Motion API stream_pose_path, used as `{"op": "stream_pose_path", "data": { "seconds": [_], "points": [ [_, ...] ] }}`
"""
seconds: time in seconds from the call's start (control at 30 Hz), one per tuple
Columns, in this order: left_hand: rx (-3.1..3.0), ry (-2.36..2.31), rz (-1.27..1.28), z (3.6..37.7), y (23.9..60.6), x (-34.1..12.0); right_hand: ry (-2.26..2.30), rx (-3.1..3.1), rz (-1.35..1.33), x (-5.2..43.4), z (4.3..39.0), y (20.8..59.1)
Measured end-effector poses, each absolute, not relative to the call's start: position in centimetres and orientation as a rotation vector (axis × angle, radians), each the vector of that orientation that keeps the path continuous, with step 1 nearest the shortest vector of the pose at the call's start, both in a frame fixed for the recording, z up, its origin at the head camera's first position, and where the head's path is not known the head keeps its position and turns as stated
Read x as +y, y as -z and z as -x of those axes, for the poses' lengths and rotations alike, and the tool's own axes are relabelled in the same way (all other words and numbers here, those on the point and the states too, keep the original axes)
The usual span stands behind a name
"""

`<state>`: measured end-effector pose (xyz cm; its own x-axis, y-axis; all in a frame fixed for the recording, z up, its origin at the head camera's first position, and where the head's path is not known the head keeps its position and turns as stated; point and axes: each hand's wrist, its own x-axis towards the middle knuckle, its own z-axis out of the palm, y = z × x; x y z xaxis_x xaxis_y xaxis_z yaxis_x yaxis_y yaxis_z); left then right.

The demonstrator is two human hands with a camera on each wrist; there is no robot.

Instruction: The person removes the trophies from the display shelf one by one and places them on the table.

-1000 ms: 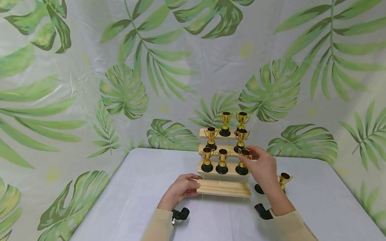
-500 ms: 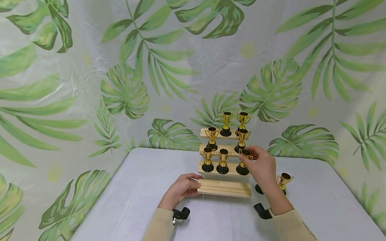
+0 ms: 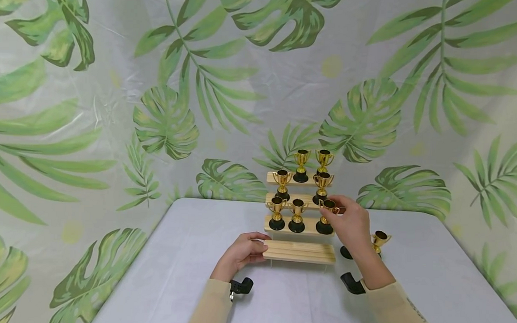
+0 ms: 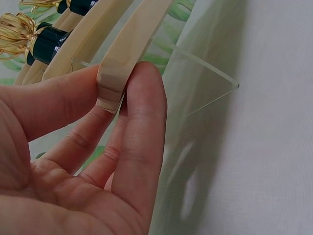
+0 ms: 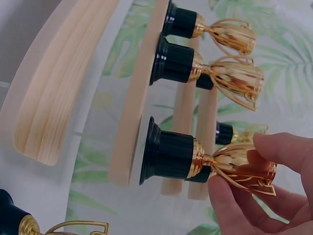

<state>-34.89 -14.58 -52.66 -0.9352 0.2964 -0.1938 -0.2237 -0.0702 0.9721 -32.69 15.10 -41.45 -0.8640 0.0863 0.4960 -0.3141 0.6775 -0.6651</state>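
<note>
A tiered wooden stand (image 3: 300,226) on clear legs holds several small gold trophies with black bases. My left hand (image 3: 243,252) pinches the left end of the lowest wooden step (image 3: 300,252) (image 4: 122,58) between thumb and fingers. My right hand (image 3: 348,220) pinches the gold cup of the rightmost trophy (image 3: 326,216) (image 5: 205,159) on the second step; its black base rests on the wood. Two more trophies (image 5: 208,46) stand on that same step to the left.
One more gold trophy (image 3: 379,240) stands on the white table (image 3: 173,272) right of the stand, with a black base (image 3: 346,253) beside it. Leaf-print sheeting (image 3: 166,115) hangs behind and to both sides. The clear acrylic leg (image 4: 195,98) props the stand.
</note>
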Motion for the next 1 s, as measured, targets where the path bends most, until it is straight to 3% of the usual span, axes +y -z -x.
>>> {"op": "stream_pose_path", "data": {
  "seconds": [1.0],
  "points": [
    [1.849, -2.077, -0.075, 34.8, 52.8, -14.5, -1.029, -2.378, -0.202, 16.1, 29.9, 39.5]
  ]
}}
